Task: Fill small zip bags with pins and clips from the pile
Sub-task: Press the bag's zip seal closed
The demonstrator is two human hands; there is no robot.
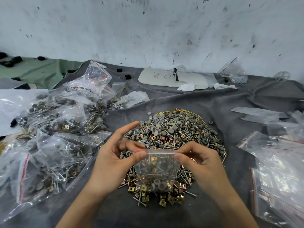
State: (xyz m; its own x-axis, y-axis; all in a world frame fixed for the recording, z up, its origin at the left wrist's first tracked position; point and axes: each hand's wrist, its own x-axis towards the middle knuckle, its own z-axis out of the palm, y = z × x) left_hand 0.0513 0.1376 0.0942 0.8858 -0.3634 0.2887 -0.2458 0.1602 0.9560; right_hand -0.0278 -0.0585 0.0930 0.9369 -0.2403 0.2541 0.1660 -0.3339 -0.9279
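Note:
A small clear zip bag (158, 168) with pins, grey caps and brass clips inside hangs above the near side of the pile (177, 134). My left hand (115, 160) pinches the left end of its zip strip between thumb and fingers, the index finger sticking out. My right hand (200, 162) pinches the right end of the strip. The pile of pins, grey caps and square brass clips lies on the grey cloth (181, 99), partly hidden behind the bag and my hands.
Several filled zip bags (62, 122) are heaped at the left. Empty zip bags (276, 170) lie at the right. A white board (171, 78) with writing and crumpled tissue lie near the marked white wall. Green cloth (37, 71) lies at the back left.

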